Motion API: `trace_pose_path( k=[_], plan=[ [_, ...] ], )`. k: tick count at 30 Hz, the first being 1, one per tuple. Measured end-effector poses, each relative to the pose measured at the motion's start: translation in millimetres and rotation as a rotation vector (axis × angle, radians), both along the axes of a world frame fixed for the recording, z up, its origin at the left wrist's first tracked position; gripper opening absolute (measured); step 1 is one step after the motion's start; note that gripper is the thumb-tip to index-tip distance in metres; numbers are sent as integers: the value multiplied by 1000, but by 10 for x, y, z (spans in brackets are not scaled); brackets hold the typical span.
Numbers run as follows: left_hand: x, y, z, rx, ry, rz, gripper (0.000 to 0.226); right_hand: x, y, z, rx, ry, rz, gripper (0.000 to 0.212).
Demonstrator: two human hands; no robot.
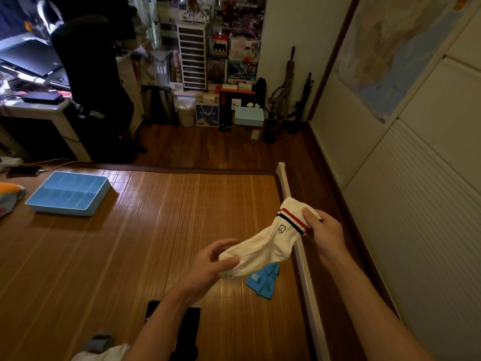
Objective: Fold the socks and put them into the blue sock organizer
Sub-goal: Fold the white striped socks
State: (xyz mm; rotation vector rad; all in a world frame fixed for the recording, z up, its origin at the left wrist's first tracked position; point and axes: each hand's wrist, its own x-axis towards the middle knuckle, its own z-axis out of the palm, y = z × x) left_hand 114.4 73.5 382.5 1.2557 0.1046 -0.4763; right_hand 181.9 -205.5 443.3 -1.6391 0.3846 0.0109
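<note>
Two hands are in view, a left hand (208, 264) and a right hand (322, 230). Pinched between their fingers is one white sock (265, 248) with red and black stripes (whether a second lies flat against it cannot be told). Just under the left fingers lies one blue sock (265, 281). Well below the fingers of both hands are two black socks (191, 327) and one grey sock (100, 341). Far left of the left fingers stands one blue sock organizer (100, 199)

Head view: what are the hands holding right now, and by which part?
The white sock, held in the air by both hands: the left hand grips its foot end, the right hand pinches the striped cuff.
</note>
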Motion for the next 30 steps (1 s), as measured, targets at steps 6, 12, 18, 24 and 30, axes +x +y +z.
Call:
trace_pose_path(
  k=[6,12,18,24,30],
  plan=[
    [56,39,68,126,-29,-120,39,-11,159,133,-19,-31,91,17],
    [114,40,174,45,-1,-314,77,-8,284,465,-28,-89,335,24],
    [184,-252,468,-22,-120,-365,48,-12,413,585,-40,-68,425,26],
    [254,-340,492,-26,-131,-261,39,-38,406,523,-7,-36,369,19],
    [248,-340,396,30,-111,-218,36,-76,399,496,52,-74,402,31]
  ],
)
